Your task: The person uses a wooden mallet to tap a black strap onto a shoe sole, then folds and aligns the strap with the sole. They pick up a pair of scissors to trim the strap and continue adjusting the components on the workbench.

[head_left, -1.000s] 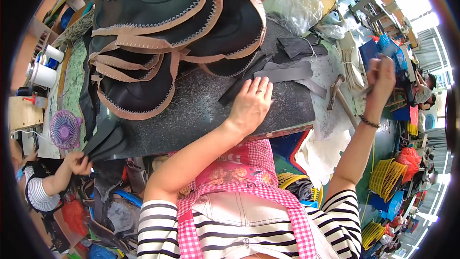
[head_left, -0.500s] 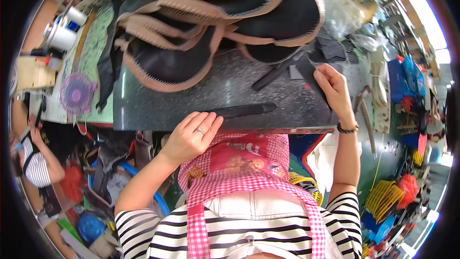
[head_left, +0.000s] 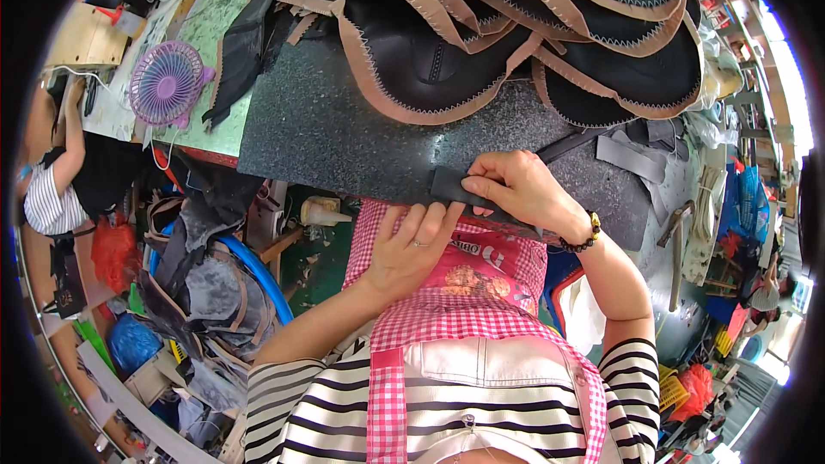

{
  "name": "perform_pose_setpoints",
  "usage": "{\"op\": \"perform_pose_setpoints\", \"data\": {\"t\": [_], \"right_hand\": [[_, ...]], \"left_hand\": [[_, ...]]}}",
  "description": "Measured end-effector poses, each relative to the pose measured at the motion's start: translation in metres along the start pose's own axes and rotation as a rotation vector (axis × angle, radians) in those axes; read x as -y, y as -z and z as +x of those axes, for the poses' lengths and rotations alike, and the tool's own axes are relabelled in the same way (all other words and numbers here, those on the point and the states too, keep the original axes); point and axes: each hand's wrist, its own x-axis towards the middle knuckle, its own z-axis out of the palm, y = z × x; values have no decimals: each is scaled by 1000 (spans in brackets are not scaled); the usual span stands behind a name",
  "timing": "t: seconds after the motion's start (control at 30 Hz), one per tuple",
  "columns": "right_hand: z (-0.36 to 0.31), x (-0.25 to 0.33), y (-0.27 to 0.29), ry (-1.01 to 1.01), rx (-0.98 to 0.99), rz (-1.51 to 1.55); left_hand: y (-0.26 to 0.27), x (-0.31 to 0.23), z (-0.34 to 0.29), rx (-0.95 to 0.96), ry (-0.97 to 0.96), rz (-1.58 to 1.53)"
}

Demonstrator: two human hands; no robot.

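Note:
My right hand (head_left: 524, 193) pinches a short black strip (head_left: 449, 184), apparently leather, at the front edge of the dark work slab (head_left: 335, 137). Just left of it is my left hand (head_left: 414, 245), fingers bent together at the slab's edge, tips close to the strip. Whatever lies under those fingers is hidden. Beyond both hands, black panels (head_left: 421, 60) with tan zigzag-stitched borders (head_left: 378, 90) are heaped. A grey strip (head_left: 632, 159) and another black strip (head_left: 571, 144) lie right of my right hand.
A purple fan (head_left: 166, 83) stands on the green surface at left. On the right lies a hammer-like tool (head_left: 677, 228). Dark scraps (head_left: 223, 292) fill a blue-rimmed container (head_left: 258, 275) below left. Another person (head_left: 56, 193) is at far left.
My right hand has come from the right to the slab's front edge with a black strip. My left hand has moved beside it. The whole view has shifted.

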Motion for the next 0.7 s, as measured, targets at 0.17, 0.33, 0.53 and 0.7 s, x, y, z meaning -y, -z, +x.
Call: {"op": "perform_pose_setpoints", "data": {"t": [0.17, 0.33, 0.53, 0.7], "right_hand": [[2, 0, -2, -13, -2, 12], [4, 5, -2, -41, -9, 6], [-44, 5, 34, -325, 18, 75], [-88, -46, 24, -281, -289, 188]], "left_hand": [[5, 11, 10, -13, -90, -35], [9, 15, 10, 164, -94, -104], [7, 17, 11, 144, -137, -45], [0, 12, 18, 81, -125, -43]]}}
